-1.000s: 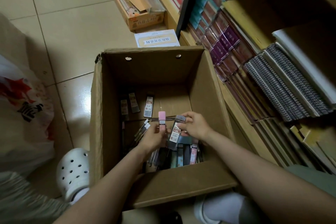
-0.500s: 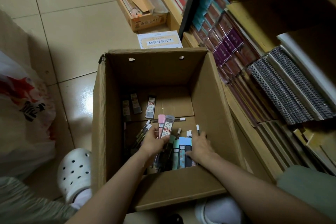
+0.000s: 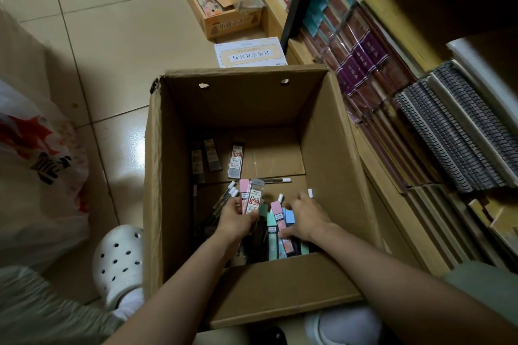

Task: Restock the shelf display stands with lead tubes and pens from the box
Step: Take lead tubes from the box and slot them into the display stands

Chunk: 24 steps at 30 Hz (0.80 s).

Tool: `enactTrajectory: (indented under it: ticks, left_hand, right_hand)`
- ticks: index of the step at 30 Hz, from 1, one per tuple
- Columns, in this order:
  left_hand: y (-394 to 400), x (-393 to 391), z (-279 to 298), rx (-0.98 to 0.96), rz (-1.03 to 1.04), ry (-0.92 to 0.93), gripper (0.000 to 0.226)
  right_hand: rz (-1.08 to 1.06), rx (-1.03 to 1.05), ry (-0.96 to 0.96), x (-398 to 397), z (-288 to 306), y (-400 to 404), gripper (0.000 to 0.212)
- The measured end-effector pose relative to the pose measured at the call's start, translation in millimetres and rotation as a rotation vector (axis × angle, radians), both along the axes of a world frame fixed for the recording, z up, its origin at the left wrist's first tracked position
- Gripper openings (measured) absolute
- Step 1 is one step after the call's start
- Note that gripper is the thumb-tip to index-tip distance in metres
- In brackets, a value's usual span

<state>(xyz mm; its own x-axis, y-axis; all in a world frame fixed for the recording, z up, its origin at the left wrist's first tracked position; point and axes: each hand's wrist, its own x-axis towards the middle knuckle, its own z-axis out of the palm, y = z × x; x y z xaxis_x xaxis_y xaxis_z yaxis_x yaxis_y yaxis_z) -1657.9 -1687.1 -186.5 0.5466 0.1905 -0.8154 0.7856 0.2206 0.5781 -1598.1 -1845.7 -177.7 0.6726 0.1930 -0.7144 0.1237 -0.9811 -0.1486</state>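
An open cardboard box (image 3: 330,131) stands on the tiled floor (image 3: 112,36) beside a low bookshelf (image 3: 420,131) packed with notebooks. Both hands reach down inside it. The left hand (image 3: 234,217) has its grip closed around two lead tubes held upright side by side: a pink lead tube (image 3: 244,193) and a clear lead tube with a red label (image 3: 255,196). The right hand (image 3: 307,217) lies palm-down with fingers spread over a cluster of pastel lead tubes (image 3: 277,230) in pink, mint and blue at the near end of the box; its grip is wide, and whether the fingers pinch any tube cannot be told. Three more lead tubes (image 3: 214,159) lie flat on the box bottom toward the far wall, and several white-capped pens (image 3: 227,196) lie near the left hand; one pen (image 3: 276,180) lies crosswise mid-box. On the floor beyond sit a white printed packet (image 3: 249,52) and a smaller open carton (image 3: 221,5) holding clear plastic and cardboard pieces.
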Motion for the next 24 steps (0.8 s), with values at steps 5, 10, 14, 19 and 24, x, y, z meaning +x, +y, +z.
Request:
enactTrajectory:
  ticks: [5, 10, 14, 19, 24]
  left_hand:
    - [-2.0, -4.6, 1.4, 0.049, -0.071, 0.054, 0.041]
    - [-1.1, -5.3, 0.0, 0.060, -0.049, 0.068, 0.040]
    - [-0.7, -6.2, -1.9, 0.049, -0.058, 0.076, 0.037]
    - [-4.5, -12.7, -7.3, 0.096, -0.133, 0.082, 0.029]
    - [-4.9, -14.8, -7.6, 0.122, -0.148, 0.085, 0.032]
  right_hand:
    - [-0.027, 0.020, -0.004, -5.9, -4.3, 3.0, 0.071]
    - [-0.143, 0.052, 0.020, -2.6, -6.2, 9.8, 0.053]
    - [-0.102, 0.068, -0.028, -8.9, -8.2, 15.1, 0.056]
    - [0.051, 0.037, -0.040, -10.6, -6.7, 17.1, 0.060]
    - [-0.028, 0.050, 0.037, -9.5, -8.7, 16.1, 0.062]
